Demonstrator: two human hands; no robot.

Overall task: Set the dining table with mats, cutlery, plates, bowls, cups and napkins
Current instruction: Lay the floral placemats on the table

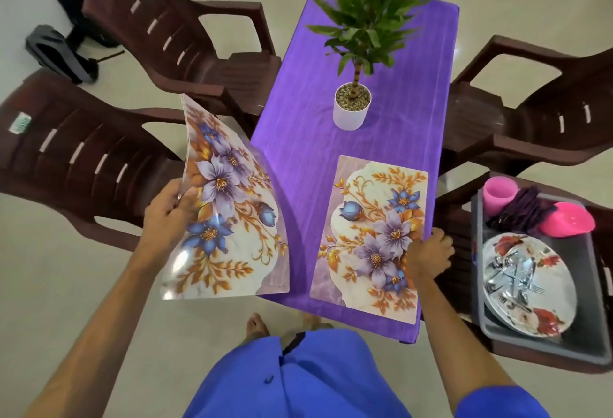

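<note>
Left hand [172, 215] out over the floor, left of the table [331, 119], fingers and thumb pinching the edge of a loose mat [232, 218]; mat up in the air, bowed and tilted, floral face toward the camera, lower right corner reaching over the table's near left edge. Behind it, two brown chairs [83, 158] on the left side, with a dark bag [59, 52] on the floor beyond them.

On the purple cloth, second mat [374, 235] flat at the near right (same flower print), long side along the table's right edge. Further back, centre, potted plant [352, 109] upright in a white pot, well apart from both mats.

Right hand [429, 256] at the right edge of the flat mat, fingers curled down over the table edge; thumb touching the mat, though whether really gripping it or only steadying it, cannot tell.

Right again, two more chairs; on the nearer seat a grey tub [590, 334]. Inside the tub: floral plate [547, 285] leaning, cutlery [512, 280] heaped on it, pink cup [499, 193] at the far left corner, pink bowl [569, 220] beside it, dark purple bundle between (napkins perhaps, too blurred to be sure).
</note>
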